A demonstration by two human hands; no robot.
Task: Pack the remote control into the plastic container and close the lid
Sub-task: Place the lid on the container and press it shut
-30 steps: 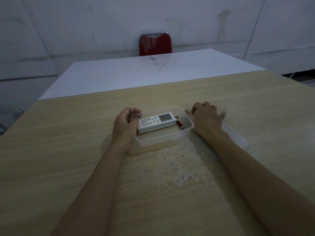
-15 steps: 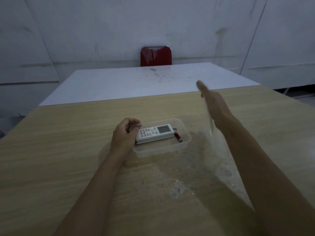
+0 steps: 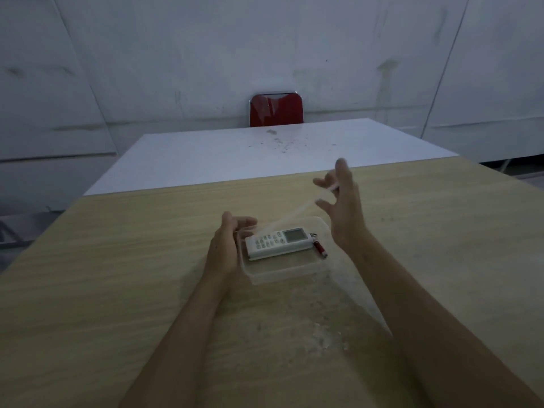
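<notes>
A white remote control (image 3: 279, 242) lies inside a clear plastic container (image 3: 290, 270) on the wooden table, with a small red item (image 3: 320, 249) beside its right end. My left hand (image 3: 226, 245) grips the container's left end. Above the container's right side, my right hand (image 3: 343, 207) holds a clear lid (image 3: 297, 214) by its far edge. The lid is tilted, its low end near the container's left rim and its high end in my fingers.
The wooden table (image 3: 117, 290) meets a white table (image 3: 235, 154) behind it. A red chair (image 3: 276, 110) stands at the far wall. White scuff marks (image 3: 323, 337) show on the wood near me.
My right hand picked the lid up from the table to the right of the container, raised it, and now holds it tilted over the container. My left hand stayed at the container's left end.
</notes>
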